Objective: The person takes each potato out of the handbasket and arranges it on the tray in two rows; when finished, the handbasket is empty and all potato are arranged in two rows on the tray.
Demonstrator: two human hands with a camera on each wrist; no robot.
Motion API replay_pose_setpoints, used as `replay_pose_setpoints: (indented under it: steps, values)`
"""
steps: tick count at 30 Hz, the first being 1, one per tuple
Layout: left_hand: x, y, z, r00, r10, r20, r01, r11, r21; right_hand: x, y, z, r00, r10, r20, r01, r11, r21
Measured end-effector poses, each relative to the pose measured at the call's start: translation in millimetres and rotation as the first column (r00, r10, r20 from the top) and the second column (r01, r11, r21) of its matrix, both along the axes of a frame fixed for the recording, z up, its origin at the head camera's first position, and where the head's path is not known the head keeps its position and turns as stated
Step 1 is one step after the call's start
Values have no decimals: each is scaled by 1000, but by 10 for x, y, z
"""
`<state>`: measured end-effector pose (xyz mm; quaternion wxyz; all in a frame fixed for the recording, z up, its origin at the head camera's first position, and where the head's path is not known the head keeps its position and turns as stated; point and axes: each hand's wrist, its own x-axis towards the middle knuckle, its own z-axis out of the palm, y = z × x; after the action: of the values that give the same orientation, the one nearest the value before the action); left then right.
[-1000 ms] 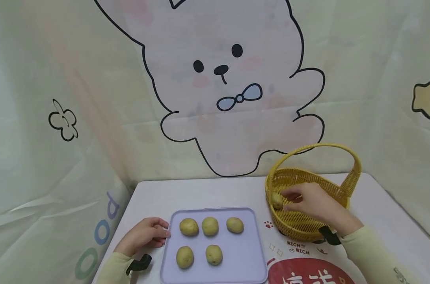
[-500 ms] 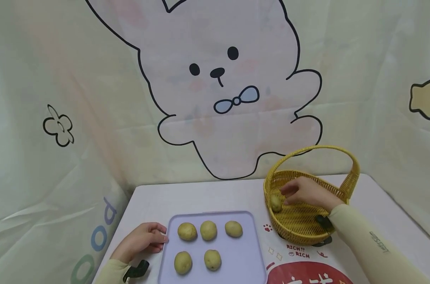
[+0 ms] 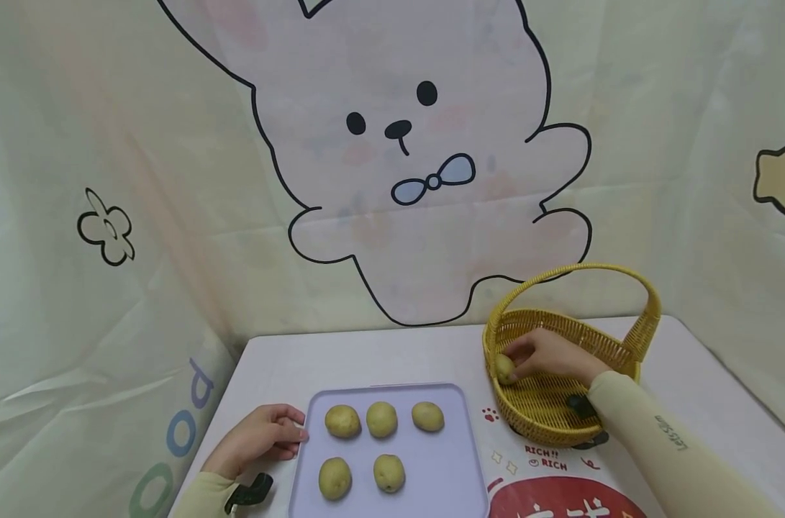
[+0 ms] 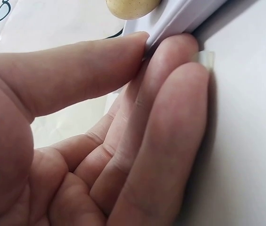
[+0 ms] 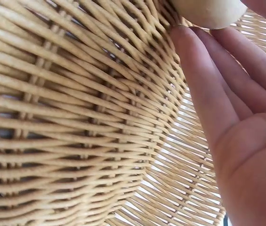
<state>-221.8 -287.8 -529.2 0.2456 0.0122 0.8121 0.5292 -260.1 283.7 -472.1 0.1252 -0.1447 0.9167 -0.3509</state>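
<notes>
Inside the yellow wicker basket [image 3: 541, 417], my right hand [image 3: 550, 356] has its thumb and fingers on either side of a potato [image 3: 504, 368] by the left wall. The right wrist view shows fingertips against that potato [image 5: 211, 10], close to the woven side. At the left edge of a pale lilac tray [image 3: 444, 467], my left hand [image 3: 259, 435] pinches the rim between thumb and fingers. Several potatoes lie on the tray in two rows, such as the back left potato [image 3: 342, 421] and the front potato [image 3: 388, 473].
The basket's tall handle [image 3: 586, 266] arches over my right hand. Under the basket's front lies a printed sheet with a red patch [image 3: 560, 500] on the white table [image 3: 366, 356]. A curtain with a cartoon bear [image 3: 398, 230] hangs behind.
My right hand has moved from just beside the potato in the basket to grasping it. My left hand stays at the tray's rim, and the potatoes on the tray stay put.
</notes>
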Motion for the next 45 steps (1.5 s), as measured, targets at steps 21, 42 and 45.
replay_pose_setpoints:
  steps: [21, 42, 45]
  values:
    - [36, 9, 23, 1000, 11, -3, -11, 1000, -6, 74, -42, 143, 999, -25, -33, 26, 998, 48]
    - [26, 7, 19, 1000, 4, -18, -4, 1000, 7, 970, -316, 499, 980, -137, -147, 133, 990, -43]
    - [41, 8, 29, 1000, 6, -18, -5, 1000, 13, 1057, -443, 452, 982, -118, -144, 103, 989, -106]
